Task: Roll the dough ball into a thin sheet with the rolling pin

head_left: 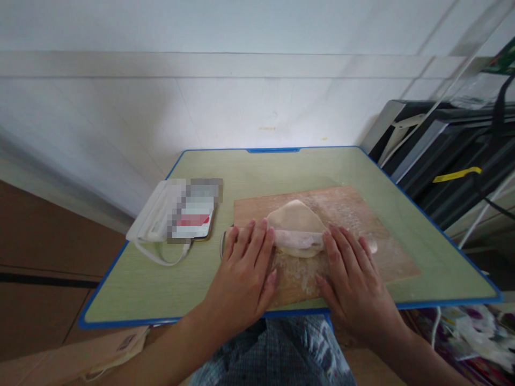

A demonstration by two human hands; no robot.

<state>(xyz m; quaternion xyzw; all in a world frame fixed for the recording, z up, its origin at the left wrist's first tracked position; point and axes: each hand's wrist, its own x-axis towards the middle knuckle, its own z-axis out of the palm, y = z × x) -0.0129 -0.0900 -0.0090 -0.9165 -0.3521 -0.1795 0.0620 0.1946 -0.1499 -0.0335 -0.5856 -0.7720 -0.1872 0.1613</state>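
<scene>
Left hand (243, 284) and right hand (356, 284) lie flat, loosely spread, over the pin's (300, 239) ends, apparently to press evenly across dough (295, 215) on a board (362, 214).

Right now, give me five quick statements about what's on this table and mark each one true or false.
1. The left hand and right hand rest on the rolling pin. True.
2. The dough lies beside the wooden board. False: it lies on the wooden board.
3. The rolling pin lies across the dough. True.
4. The phone lies on the wooden board. False: the phone lies left of it.
5. The tabletop is green. True.
</scene>
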